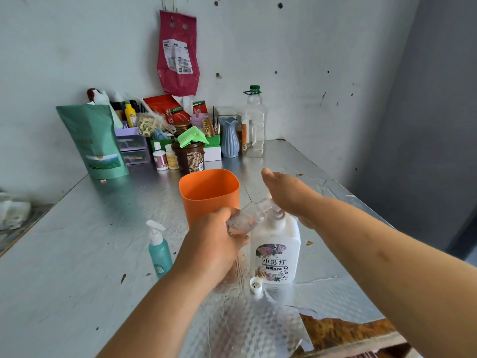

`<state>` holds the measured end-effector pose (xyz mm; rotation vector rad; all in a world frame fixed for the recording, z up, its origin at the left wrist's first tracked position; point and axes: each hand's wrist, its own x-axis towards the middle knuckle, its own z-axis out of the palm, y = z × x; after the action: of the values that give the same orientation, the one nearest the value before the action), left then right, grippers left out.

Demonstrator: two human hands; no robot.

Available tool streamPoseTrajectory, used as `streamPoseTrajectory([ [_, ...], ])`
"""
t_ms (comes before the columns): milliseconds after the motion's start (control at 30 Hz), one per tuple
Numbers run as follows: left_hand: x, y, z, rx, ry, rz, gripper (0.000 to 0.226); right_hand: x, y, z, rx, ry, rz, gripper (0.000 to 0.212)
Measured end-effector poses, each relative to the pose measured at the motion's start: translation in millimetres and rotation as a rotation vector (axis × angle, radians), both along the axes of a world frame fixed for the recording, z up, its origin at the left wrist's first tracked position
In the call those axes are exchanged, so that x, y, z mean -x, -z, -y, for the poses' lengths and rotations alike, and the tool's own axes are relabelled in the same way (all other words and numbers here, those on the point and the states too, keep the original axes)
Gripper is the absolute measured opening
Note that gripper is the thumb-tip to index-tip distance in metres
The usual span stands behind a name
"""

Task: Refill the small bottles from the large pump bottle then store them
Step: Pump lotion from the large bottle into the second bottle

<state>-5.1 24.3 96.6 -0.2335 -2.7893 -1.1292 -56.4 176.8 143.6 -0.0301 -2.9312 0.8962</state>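
Left hand [219, 244] fingers grip the small bottle [249, 215], right hand [289, 195] flat-fingered on the pump bottle [276, 244], so press slow, mouth snug under the spout.

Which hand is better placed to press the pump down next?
The right hand: its open palm sits over the pump of the big white bottle, while the left hand is busy gripping the small clear bottle tilted at the spout.
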Motion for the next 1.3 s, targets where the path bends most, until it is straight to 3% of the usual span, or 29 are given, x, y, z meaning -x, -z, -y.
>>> streamPoseTrajectory([
  [100, 0, -2, 1, 0.007, -0.002, -0.007, 0.033, -1, -3, 1, -0.036, -0.029, 0.022, 0.045],
  [167, 0, -3, 1, 0.01, -0.004, 0.002, 0.035, -1, -3, 2, -0.047, -0.027, 0.035, 0.047],
  [467, 0, 1, 0, 0.002, -0.004, 0.0, 0.036, 2, 1, 1, 0.013, 0.022, 0.046, 0.017],
  [633, 3, 8, 1, -0.004, -0.01, 0.009, 0.03, 0, 9, 2, -0.04, 0.028, 0.072, 0.031],
  [867, 0, 7, 1, -0.002, -0.001, 0.011, 0.029, -1, 3, 4, -0.032, 0.022, 0.033, 0.017],
  [1033, -1, 0, 3, 0.001, 0.006, -0.004, 0.037, 0, -5, 2, -0.08, -0.019, 0.043, 0.024],
  [1300, 0, 0, 3, -0.016, 0.006, -0.006, 0.038, 3, -4, 5, -0.159, -0.005, 0.06, 0.016],
])
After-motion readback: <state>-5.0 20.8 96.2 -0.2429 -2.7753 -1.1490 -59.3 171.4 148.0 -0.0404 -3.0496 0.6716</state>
